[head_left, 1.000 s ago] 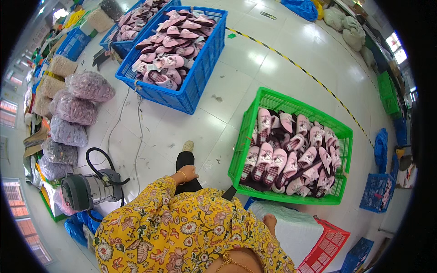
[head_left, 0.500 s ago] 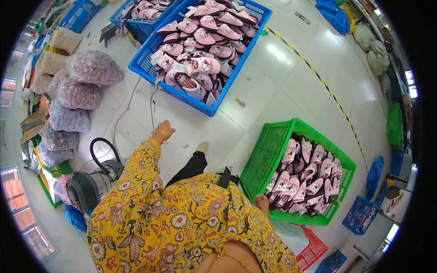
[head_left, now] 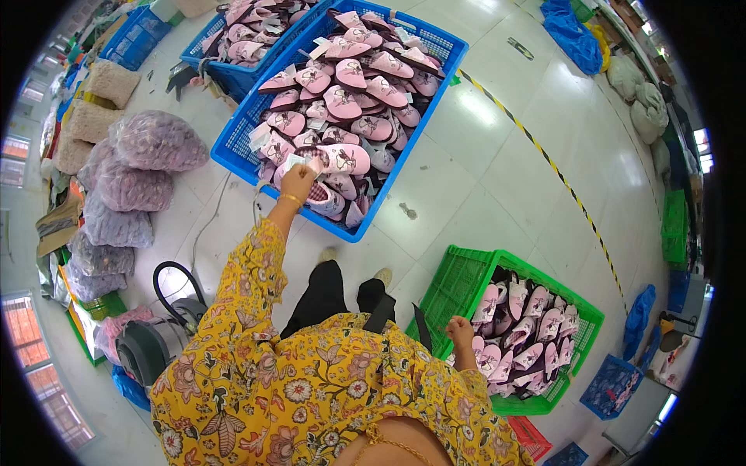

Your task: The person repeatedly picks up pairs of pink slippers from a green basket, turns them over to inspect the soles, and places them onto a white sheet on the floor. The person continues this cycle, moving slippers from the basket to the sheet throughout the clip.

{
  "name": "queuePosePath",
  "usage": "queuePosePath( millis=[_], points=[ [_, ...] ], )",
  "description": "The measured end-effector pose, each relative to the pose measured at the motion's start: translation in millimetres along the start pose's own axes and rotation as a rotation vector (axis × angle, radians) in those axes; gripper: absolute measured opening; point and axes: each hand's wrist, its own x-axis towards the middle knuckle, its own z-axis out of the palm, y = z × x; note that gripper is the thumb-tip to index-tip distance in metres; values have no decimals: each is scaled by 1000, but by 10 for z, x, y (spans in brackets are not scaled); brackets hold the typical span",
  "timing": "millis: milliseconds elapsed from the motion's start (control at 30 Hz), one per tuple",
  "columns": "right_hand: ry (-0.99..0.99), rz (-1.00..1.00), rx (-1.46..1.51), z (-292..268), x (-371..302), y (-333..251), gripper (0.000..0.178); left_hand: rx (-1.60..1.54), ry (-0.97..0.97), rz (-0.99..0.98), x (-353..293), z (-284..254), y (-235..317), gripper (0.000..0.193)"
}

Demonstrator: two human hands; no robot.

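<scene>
slippers (head_left: 347,159) | pink | dark-soled | red-white check inside | dark toe motifs

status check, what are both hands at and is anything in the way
Left hand at pink slippers in the nearer blue crate, grip unclear. Right hand, loosely curled, no object visible in it, near green crate. Nothing visibly blocking left hand.

Plastic bags (head_left: 118,224) near vacuum cleaner (head_left: 144,349)

Glossy tiled floor (head_left: 482,186), striped tape (head_left: 563,180), bright windows (head_left: 25,342)
</scene>
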Motion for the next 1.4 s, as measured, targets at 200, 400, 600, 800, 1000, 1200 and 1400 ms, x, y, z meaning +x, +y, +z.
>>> queuePosePath(
  millis=[200, 400, 600, 800, 1000, 1200, 1400],
  points=[
    [-18, -4, 45, 239, 43, -40, 11, 7, -70, 153, 1248, 257, 390, 21],
    [-40, 196, -41, 879, -541, 226, 9, 235, -194, 207, 2390, 517, 352, 39],
    [26, 460, 7, 1814, -954, -115, 14, 459, -152, 425, 3183, 793, -39, 64],
    [-19, 265, -50, 2439, -751, -754, 20, 677, -455, 293, 3439, 781, 316, 61],
    [244, -259, -338, 2929, 62, -1682, 32, 196, -521, 227, 3072, 472, 574, 39],
    [511, -525, -492, 3450, 1291, -2622, 54, -1291, -730, -466, 2773, 378, 606, 33],
    [362, -241, -357, 3947, 1915, -2886, 55, -1761, -706, -518, 2724, 555, 190, 36]
  ],
)
